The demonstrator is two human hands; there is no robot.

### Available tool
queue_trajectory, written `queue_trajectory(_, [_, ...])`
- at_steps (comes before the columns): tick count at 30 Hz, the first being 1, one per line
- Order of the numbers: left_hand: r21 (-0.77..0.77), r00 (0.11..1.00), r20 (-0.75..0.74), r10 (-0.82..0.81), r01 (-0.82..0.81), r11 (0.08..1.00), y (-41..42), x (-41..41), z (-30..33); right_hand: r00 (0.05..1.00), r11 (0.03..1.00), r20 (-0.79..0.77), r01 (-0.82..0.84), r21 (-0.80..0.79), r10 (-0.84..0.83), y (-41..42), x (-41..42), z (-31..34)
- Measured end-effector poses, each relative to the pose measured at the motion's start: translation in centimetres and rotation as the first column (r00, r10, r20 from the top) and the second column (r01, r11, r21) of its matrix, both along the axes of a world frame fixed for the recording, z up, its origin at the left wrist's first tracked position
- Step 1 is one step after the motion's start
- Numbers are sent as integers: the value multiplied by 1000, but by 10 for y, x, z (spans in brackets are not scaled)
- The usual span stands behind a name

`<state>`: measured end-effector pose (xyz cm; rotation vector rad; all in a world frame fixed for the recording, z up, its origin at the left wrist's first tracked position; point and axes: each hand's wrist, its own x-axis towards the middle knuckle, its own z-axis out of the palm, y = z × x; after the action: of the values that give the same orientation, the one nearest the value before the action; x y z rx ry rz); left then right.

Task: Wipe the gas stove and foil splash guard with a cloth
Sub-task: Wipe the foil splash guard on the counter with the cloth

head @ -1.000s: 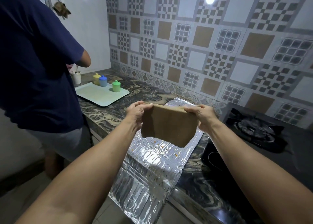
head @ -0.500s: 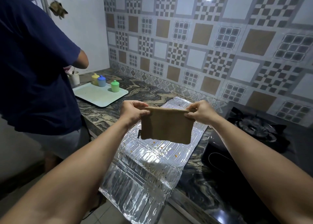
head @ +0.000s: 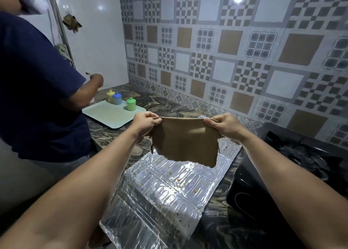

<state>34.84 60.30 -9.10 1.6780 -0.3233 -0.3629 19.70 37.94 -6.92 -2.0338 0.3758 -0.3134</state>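
Note:
A brown cloth [head: 185, 141] hangs stretched in the air between my two hands. My left hand [head: 146, 122] pinches its top left corner and my right hand [head: 224, 125] pinches its top right corner. Below it the silver foil splash guard [head: 165, 192] lies flat on the marbled counter, speckled with orange food spots, its near end sticking out over the counter's front edge. The black gas stove [head: 293, 166] sits to the right of the foil, with a burner grate at its far end.
Another person in a dark blue shirt [head: 32, 90] stands close on the left, arm reaching over the counter. A pale green tray [head: 105, 115] carries yellow, blue and green [head: 131, 103] lidded cups. Patterned wall tiles [head: 226, 51] back the counter.
My hands have pulled the cloth wider and flatter and raised it slightly. The person on the left has lifted and extended an arm over the tray.

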Motion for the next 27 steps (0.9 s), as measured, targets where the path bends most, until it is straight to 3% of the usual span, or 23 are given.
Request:
queue_trajectory(5, [-75,982,-180,55,-69,995,-38,0,5,991,917,-42,134,377,-128,-10,24,-7])
queue_trajectory(10, [-197,934,-348,-79,10,980,-68,-14,1,996,810,-61,86,580,-62,0,38,-4])
queue_trajectory(15, [-257,909,-373,-185,91,962,-81,-20,-11,993,750,-45,-55,660,112,4,47,-6])
queue_trajectory(18, [-337,896,-396,-202,63,939,-81,-21,-17,986,800,-116,-28,599,121,8,46,-7])
queue_trajectory(21, [-287,923,-361,-132,25,958,-81,-25,-19,975,857,-177,-22,514,132,10,40,-8])
queue_trajectory(25, [-214,945,-324,36,-110,971,-84,-27,-18,962,819,-203,-35,573,183,7,32,-18])
queue_trajectory(27, [-201,962,-270,37,-94,975,-86,-28,-17,969,791,-236,90,605,70,4,36,-25])
